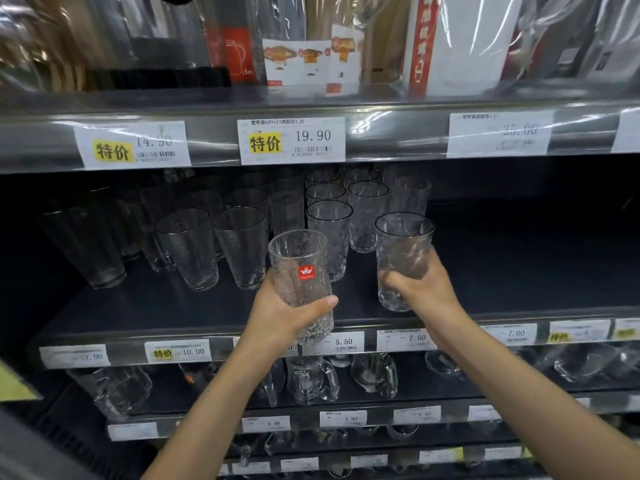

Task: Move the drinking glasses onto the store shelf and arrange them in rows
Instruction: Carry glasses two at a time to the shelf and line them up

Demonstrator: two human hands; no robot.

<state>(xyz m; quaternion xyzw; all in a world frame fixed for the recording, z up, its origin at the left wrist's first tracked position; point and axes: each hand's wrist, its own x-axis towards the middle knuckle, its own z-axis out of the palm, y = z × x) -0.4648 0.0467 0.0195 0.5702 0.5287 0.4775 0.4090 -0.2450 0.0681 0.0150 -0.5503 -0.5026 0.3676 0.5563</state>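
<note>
My left hand (282,315) grips a clear textured drinking glass with a red sticker (300,268), held upright just in front of the dark middle shelf (145,310). My right hand (424,289) is wrapped around a second textured glass (403,251), whose base is at or just above the shelf near its front edge. Behind them several matching textured glasses (330,233) stand in rows running to the back. To their left stand rows of smooth tapered glasses (188,247).
The shelf's right part (526,265) is bare and dark. The upper shelf edge with price tags (291,140) hangs close above the glasses. Lower shelves hold glass mugs (311,379) and bowls (585,365). Price labels (346,342) line the shelf front.
</note>
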